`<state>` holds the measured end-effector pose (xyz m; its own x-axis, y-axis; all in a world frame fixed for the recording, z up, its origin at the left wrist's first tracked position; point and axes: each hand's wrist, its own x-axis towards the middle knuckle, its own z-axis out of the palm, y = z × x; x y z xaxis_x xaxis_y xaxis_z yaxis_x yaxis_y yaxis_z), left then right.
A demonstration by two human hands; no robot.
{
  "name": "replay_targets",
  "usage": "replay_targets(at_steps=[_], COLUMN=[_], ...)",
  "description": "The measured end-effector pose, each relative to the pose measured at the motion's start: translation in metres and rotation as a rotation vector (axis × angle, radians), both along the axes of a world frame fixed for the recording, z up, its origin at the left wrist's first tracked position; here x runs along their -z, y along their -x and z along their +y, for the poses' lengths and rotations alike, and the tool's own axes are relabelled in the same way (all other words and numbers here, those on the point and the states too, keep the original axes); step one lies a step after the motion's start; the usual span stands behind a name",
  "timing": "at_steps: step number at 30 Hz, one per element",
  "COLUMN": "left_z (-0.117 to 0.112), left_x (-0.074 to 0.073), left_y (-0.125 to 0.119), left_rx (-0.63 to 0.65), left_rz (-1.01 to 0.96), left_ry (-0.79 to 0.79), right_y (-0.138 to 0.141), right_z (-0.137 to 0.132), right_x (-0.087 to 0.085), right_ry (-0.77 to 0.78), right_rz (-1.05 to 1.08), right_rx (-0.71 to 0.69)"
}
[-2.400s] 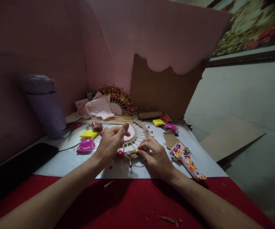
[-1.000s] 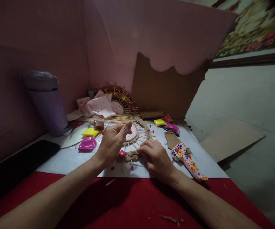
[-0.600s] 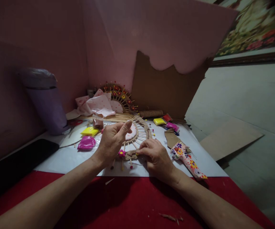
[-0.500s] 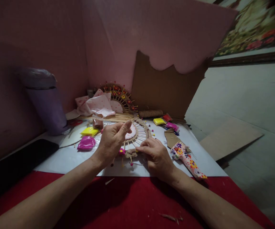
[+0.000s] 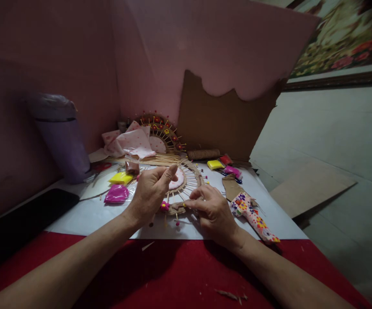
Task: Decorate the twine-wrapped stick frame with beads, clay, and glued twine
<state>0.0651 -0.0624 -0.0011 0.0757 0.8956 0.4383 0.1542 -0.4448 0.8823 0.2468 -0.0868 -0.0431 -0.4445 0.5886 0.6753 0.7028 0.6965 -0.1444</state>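
A round craft wheel lies flat on white paper, with thin sticks running out from a dotted fabric centre to a brown rim. Small coloured balls tip the sticks outside the rim. At the near edge of the rim, my right hand pinches a tiny yellow piece of clay with its fingertips. My left hand is held above the wheel's left side, fingers curled and thumb raised; anything inside it is hidden. Just below it, a magenta clay flower sits on the rim.
Bags of magenta clay and yellow clay lie left, near a purple tumbler. A finished-looking wheel leans behind. Right are a flower-patterned fabric piece, more clay packets and upright cardboard.
The fingers of my right hand have shifted slightly at the rim, around the yellow piece. My left hand stays almost in the same place.
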Motion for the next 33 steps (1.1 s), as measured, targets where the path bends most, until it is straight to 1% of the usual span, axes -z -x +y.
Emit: replay_targets(at_steps=[5,10,18,22,27,33], left_z=[-0.0010,-0.0001,0.0007,0.0009,0.0011,-0.0001], left_x=[0.0001,0.0011,0.0017,0.0024,0.0020,0.0017], left_y=[-0.0012,-0.0011,0.0004,0.0003,0.0004,0.0003], left_rx=[-0.001,0.002,-0.002,-0.008,-0.013,-0.005], left_rz=[-0.001,-0.004,0.024,0.041,0.047,0.075], left_ry=[0.006,-0.003,-0.028,-0.041,-0.046,-0.045], right_y=[0.0004,-0.0001,-0.0010,-0.0013,-0.0002,-0.0003], right_z=[0.0020,0.0012,0.0030,0.0035,0.0026,0.0015], right_x=[0.0023,0.0038,0.0025,0.0031,0.0022,-0.0002], right_ry=[0.007,0.020,0.067,0.085,0.111,0.073], right_rz=[-0.050,-0.057,0.099,0.114,0.141,0.141], right_rx=[0.017,0.008,-0.003,0.001,0.050,0.008])
